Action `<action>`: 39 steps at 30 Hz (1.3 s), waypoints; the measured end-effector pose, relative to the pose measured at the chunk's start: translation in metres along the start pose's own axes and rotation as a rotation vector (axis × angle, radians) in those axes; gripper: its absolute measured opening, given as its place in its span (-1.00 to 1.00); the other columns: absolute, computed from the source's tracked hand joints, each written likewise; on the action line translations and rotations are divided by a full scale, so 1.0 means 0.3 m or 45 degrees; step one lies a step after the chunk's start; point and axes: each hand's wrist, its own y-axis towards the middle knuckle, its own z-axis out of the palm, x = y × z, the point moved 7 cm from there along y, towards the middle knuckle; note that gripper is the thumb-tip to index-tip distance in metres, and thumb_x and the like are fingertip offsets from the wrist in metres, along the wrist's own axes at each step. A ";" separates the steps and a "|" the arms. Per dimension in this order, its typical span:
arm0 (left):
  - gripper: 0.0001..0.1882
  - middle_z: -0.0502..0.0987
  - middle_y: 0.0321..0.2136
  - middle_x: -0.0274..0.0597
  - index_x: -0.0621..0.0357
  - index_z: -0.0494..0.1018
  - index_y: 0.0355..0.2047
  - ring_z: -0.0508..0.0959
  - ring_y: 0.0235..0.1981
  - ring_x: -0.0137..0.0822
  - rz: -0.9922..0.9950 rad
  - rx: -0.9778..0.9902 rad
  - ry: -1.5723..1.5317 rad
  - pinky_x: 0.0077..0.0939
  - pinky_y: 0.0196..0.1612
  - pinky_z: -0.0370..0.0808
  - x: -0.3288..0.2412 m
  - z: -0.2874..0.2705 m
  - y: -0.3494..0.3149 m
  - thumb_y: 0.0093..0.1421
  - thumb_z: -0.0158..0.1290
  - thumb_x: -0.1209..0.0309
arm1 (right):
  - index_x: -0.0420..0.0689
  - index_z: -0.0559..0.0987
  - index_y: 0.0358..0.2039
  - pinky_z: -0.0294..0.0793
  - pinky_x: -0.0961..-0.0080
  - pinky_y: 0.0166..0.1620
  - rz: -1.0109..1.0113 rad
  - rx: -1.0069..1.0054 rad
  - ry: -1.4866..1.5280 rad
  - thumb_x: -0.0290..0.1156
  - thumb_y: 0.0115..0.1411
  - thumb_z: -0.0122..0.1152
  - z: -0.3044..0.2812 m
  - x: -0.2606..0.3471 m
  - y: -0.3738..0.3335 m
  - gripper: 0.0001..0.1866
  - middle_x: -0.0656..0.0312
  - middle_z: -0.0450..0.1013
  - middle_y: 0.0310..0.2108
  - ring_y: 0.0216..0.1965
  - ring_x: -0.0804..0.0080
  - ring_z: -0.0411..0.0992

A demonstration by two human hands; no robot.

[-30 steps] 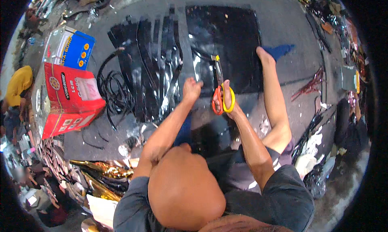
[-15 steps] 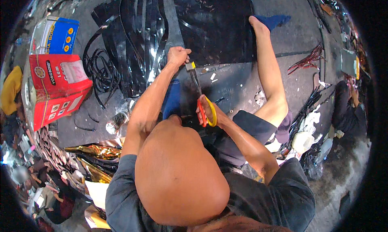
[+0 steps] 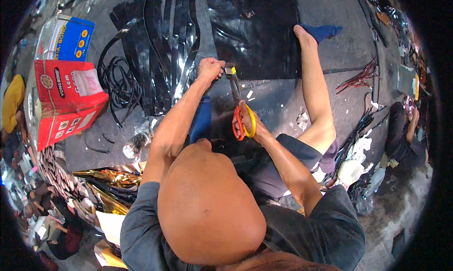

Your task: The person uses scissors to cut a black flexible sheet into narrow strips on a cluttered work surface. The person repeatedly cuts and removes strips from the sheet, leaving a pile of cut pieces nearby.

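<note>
My right hand (image 3: 244,119) is closed around the handles of a pair of scissors (image 3: 249,124), one loop orange and the other yellow. The dark blades point away from me, toward a small yellow-marked piece (image 3: 230,70) near their tips. Beside those tips, my left hand (image 3: 210,70) is closed in a pinch at the near left corner of a large black sheet (image 3: 257,39). What its fingers pinch is too small to make out. Left of this hand lie long, glossy black strips (image 3: 163,49).
A red carton (image 3: 66,101) and a blue box (image 3: 78,38) stand at the left. Coiled black cord (image 3: 118,77) lies beside them. My outstretched leg (image 3: 315,89) borders the sheet on the right. Dark red strips (image 3: 361,77) and a white bag (image 3: 351,169) lie farther right.
My right hand has pushed the scissors a little forward, and their handles look slightly farther apart. My left hand stays pinched near the sheet's corner. The whole view has shifted slightly.
</note>
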 end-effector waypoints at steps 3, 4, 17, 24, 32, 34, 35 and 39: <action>-0.83 0.50 -0.64 -0.29 0.17 0.47 -0.52 0.45 -0.67 -0.49 0.000 -0.034 0.015 -0.59 -0.64 0.35 0.002 -0.009 -0.001 0.12 0.15 0.37 | -0.20 0.40 -0.55 0.37 0.52 -0.65 0.042 0.012 -0.009 0.60 -0.02 -0.39 -0.007 0.001 -0.017 -0.06 0.23 0.28 -0.76 -0.76 0.38 0.36; -0.83 0.50 -0.64 -0.30 0.17 0.47 -0.52 0.45 -0.67 -0.49 -0.004 -0.024 0.019 -0.59 -0.64 0.35 0.003 -0.010 0.000 0.12 0.16 0.36 | -0.20 0.40 -0.55 0.37 0.52 -0.65 0.056 0.014 -0.020 0.60 -0.02 -0.39 -0.007 -0.006 -0.016 -0.06 0.23 0.28 -0.75 -0.76 0.39 0.36; -0.56 0.52 -0.61 -0.21 0.21 0.44 -0.52 0.48 -0.69 -0.39 0.119 -0.271 0.330 -0.48 -0.62 0.39 0.046 -0.011 -0.048 -0.06 0.30 0.07 | -0.23 0.42 -0.58 0.38 0.45 -0.65 0.079 -0.049 -0.168 0.58 0.01 -0.36 -0.017 0.015 -0.010 -0.05 0.22 0.26 -0.78 -0.77 0.40 0.34; -0.61 0.52 -0.62 -0.18 0.24 0.45 -0.47 0.50 -0.69 -0.37 0.043 -0.281 -0.004 -0.49 -0.62 0.45 0.123 0.011 -0.101 -0.04 0.31 0.17 | -0.21 0.43 -0.55 0.37 0.49 -0.65 0.033 -0.124 -0.032 0.59 0.00 -0.36 -0.011 0.023 -0.001 -0.05 0.23 0.29 -0.74 -0.73 0.46 0.32; -0.73 0.45 -0.69 -0.34 0.10 0.38 -0.63 0.41 -0.74 -0.51 -0.024 0.051 -0.123 -0.59 -0.71 0.29 0.146 0.064 -0.138 0.14 0.17 0.34 | -0.23 0.42 -0.56 0.35 0.49 -0.66 0.087 -0.055 -0.053 0.60 -0.02 -0.35 -0.009 -0.005 -0.004 -0.04 0.23 0.25 -0.76 -0.77 0.40 0.32; -0.75 0.44 -0.70 -0.35 0.10 0.38 -0.63 0.39 -0.74 -0.51 -0.011 0.057 -0.165 -0.60 -0.70 0.27 0.158 0.058 -0.132 0.13 0.15 0.38 | -0.24 0.42 -0.56 0.36 0.47 -0.66 0.087 -0.073 -0.071 0.59 0.00 -0.35 0.004 0.006 -0.014 -0.04 0.22 0.25 -0.76 -0.77 0.38 0.33; -0.77 0.44 -0.70 -0.35 0.10 0.38 -0.63 0.39 -0.74 -0.51 -0.023 0.077 -0.216 -0.60 -0.69 0.28 0.151 0.060 -0.138 0.13 0.15 0.39 | -0.24 0.42 -0.56 0.36 0.46 -0.66 0.084 -0.084 -0.079 0.58 0.00 -0.36 0.007 0.008 -0.018 -0.04 0.22 0.26 -0.76 -0.77 0.38 0.34; -0.82 0.42 -0.71 -0.36 0.09 0.41 -0.61 0.36 -0.74 -0.51 -0.070 0.126 -0.275 -0.60 -0.66 0.27 0.147 0.057 -0.141 0.11 0.12 0.42 | -0.26 0.42 -0.55 0.37 0.44 -0.65 0.066 -0.090 -0.039 0.59 0.00 -0.36 0.005 0.000 -0.003 -0.03 0.21 0.27 -0.75 -0.75 0.36 0.36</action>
